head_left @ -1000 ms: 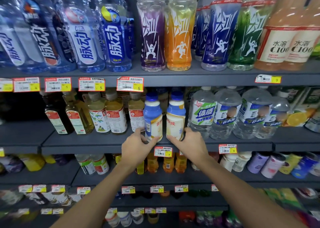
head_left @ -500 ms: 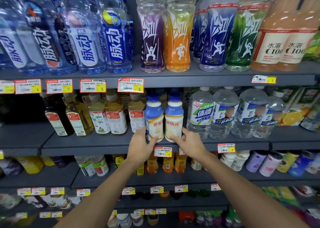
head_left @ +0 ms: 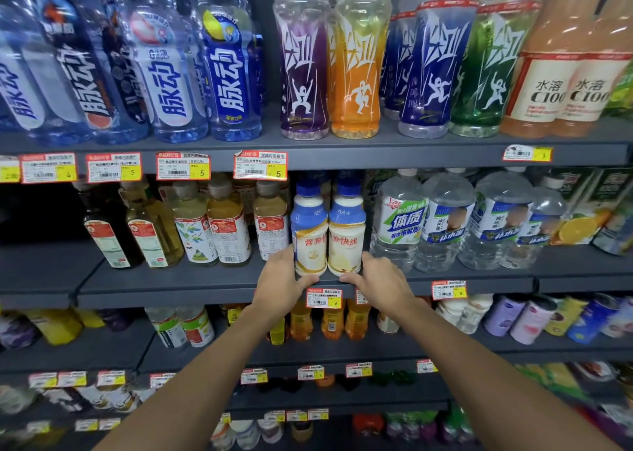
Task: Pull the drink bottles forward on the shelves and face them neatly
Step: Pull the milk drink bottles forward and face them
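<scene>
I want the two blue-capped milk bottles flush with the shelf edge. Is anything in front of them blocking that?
Nothing visible does. The left hand holds the left bottle and the right hand the right bottle at their bases; only the thumbs lie between the bottles and the shelf edge.

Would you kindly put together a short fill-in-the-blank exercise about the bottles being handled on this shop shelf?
1. The left hand and the right hand grip two white plastic bottles with ____ caps.
2. On the dark grey shelf above, the purple-labelled clear drink bottle stands right beside a same-shaped bottle whose drink is ____.
3. The red and yellow price tag just below the gripped bottles shows the number ____.
Missing words: blue; orange; 6.
</scene>
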A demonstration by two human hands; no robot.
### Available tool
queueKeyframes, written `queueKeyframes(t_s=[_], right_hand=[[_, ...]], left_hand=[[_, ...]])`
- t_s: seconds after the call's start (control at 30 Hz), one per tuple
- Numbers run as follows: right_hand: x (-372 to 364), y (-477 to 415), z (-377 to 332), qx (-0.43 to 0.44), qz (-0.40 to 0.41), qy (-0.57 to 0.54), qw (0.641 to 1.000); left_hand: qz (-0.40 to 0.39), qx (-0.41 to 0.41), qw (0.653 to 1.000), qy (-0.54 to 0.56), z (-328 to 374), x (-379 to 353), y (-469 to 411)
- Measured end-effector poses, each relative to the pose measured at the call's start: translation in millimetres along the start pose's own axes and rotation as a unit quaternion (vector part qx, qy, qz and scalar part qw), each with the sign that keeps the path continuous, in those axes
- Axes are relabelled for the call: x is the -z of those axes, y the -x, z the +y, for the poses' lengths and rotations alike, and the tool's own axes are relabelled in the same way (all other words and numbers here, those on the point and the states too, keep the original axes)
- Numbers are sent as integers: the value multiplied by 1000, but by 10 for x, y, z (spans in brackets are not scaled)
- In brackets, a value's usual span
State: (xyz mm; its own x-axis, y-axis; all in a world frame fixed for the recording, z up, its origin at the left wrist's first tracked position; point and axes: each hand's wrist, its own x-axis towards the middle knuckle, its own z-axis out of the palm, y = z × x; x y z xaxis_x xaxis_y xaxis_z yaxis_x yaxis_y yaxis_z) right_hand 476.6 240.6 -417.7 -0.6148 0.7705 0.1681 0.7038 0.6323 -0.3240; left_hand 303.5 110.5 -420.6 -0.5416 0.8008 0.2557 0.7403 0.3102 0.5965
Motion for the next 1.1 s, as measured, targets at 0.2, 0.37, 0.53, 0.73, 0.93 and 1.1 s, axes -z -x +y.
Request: queueKeyframes(t_s=[0.2, 0.37, 0.53, 0.73, 0.93, 1.1], right_hand=[[-6, -2, 1, 13, -9, 32, 999], [40, -15, 62, 29, -27, 12, 999], [13, 92, 54, -1, 8, -36, 999], [-86, 121, -110, -72, 56, -67, 994], [-39, 79, 20, -46, 7, -136, 990], [-28, 83, 9, -58, 11, -125, 990]], left_hand=[[7, -12, 996, -83, 35, 0, -23], [1, -7, 994, -110, 38, 7, -35], [0, -4, 996, -93, 38, -5, -41], [2, 29, 999, -31, 29, -21, -27], [10, 35, 999, -5, 45, -40, -16], [21, 29, 999, -39, 42, -44, 2]])
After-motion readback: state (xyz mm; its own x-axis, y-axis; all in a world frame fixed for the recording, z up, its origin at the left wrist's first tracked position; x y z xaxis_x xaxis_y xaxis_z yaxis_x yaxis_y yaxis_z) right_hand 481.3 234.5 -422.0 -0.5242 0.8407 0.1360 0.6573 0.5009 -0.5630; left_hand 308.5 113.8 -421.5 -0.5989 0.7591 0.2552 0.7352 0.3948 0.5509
